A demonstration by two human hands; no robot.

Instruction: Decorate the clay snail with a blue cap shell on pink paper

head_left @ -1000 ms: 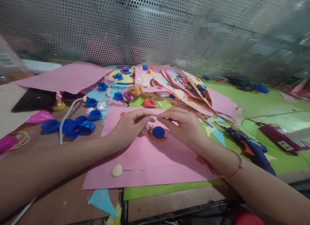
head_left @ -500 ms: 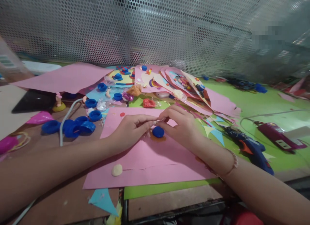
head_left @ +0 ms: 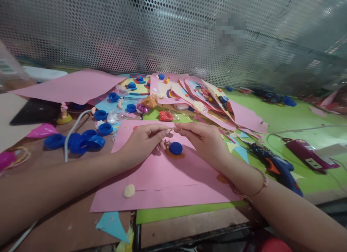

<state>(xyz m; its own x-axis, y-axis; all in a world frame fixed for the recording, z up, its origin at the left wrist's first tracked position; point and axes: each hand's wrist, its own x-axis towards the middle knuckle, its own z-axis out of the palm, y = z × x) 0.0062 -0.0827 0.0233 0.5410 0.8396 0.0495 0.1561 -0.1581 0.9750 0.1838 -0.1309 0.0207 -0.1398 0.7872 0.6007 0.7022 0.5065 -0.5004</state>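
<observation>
At the left, blue rings point(head_left: 78, 142) are lying in a loose cluster on the surface point(head_left: 62, 223), with a white cable point(head_left: 69, 136) passing over them. Further right, a pale disc point(head_left: 128, 191) is resting flat on the near left part of a pink sheet point(head_left: 159, 176). The sheet is being supported flat by the surface; from its look, a thin, light and flexible stock is being dealt with, liable to creasing or tearing. Lifting is best being done by opposite edges, with the middle being left unstressed.

The left hand point(head_left: 141, 141) is being held over the sheet, thumb and forefinger nearly closed, the other fingers curling beneath. Whether a small piece is being pinched cannot be told.

Between and just to the near side of the fingertips, a rounded blue piece point(head_left: 175, 148) is sitting on an orange-brown base point(head_left: 179, 156) on the sheet. Lightness and softness are being suggested by the modelled look; denting under hard pressure is being judged likely. For handling, the base is best being gripped low at its sides, with the smooth blue top being spared.

The right hand point(head_left: 208, 143) is being held palm down, fingers extending together towards the left fingertips, the thumb tucked close below. Any held piece is being hidden or is too small to tell. At the far right, a dark blue glue gun point(head_left: 287, 178) is lying on green material point(head_left: 320, 183).
</observation>
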